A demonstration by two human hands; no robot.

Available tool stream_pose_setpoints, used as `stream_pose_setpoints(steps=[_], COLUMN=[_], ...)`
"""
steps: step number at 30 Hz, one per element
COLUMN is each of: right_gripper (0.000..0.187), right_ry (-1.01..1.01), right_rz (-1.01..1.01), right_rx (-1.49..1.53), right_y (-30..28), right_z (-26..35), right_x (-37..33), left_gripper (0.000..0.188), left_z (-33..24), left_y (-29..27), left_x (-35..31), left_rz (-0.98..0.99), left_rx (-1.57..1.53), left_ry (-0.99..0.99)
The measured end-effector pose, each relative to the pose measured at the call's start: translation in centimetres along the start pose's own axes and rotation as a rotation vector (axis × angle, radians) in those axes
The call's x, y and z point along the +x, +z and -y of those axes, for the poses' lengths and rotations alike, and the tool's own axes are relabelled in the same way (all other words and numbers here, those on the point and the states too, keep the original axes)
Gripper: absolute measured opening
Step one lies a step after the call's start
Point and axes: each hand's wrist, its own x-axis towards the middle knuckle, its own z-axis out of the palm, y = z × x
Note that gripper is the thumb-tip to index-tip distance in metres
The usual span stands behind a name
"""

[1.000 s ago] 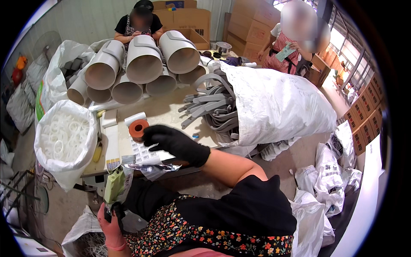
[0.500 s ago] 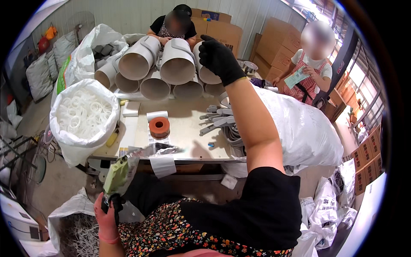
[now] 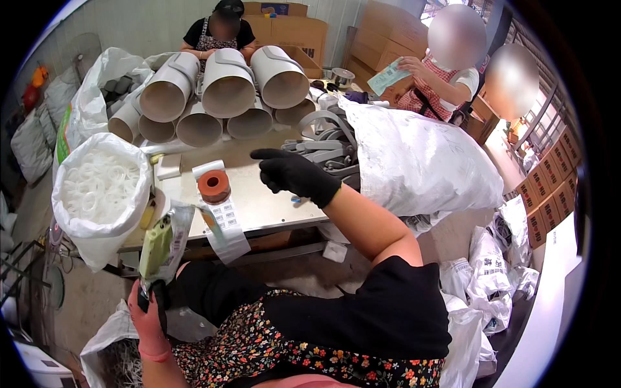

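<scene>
My left hand (image 3: 149,318), in a pink glove with dark fingertips, is closed on the lower end of a clear plastic bag with a pale green item (image 3: 156,249) inside, upright at the table's near left edge. Above the table my right hand (image 3: 294,174), in a black glove, points left with its index finger out; nothing shows in it. Beside it lie grey curved plastic pieces (image 3: 326,152), spilling from a large white sack (image 3: 424,155). A reddish-brown tape roll (image 3: 214,186) sits on a strip of printed labels (image 3: 228,223) hanging over the edge.
Large grey pipe sections (image 3: 228,87) are stacked across the table's far side. White sacks of translucent rings (image 3: 97,187) and grey parts (image 3: 107,84) stand left. One person sits behind the pipes; two are at the right, one holding a greenish sheet (image 3: 388,77). Cartons (image 3: 550,187) stand right.
My right hand has come down from beside the pipes to above the table. The view has shifted, the bagged green item tilts slightly differently, and another person shows at the right.
</scene>
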Motion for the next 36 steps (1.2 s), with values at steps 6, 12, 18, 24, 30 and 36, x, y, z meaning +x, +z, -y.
stream_pose_setpoints(steps=[6,12,18,24,30,36], right_gripper=[0.040,0.040,0.038,0.041,0.041,0.041], right_ry=[-0.193,0.061,0.074,0.059,0.049,0.084], right_rz=[-0.033,-0.046,-0.056,0.019,-0.022,0.023], right_rx=[-0.318,0.127,0.118,0.146,0.150,0.230], right_y=[-3.8,-1.4,-1.2,-1.0,0.2,-0.5], right_z=[-4.1,-5.3,-5.6,-5.9,-5.6,-6.6], right_x=[-3.5,-2.9,-2.9,-2.9,-3.1,-3.5], left_gripper=[0.039,0.024,0.013,0.014,0.015,0.013], left_z=[-3.0,-11.5,-16.2,-16.3,-16.0,-15.6], left_y=[2.7,4.1,5.8,7.2,7.8,8.7], left_x=[4.4,8.5,12.1,13.0,12.6,11.8], left_rz=[0.105,0.211,0.382,0.367,0.349,0.397], left_rx=[-0.281,-0.461,-0.679,-0.653,-0.635,-0.588], left_ry=[-0.106,-0.081,-0.017,-0.034,-0.044,-0.065])
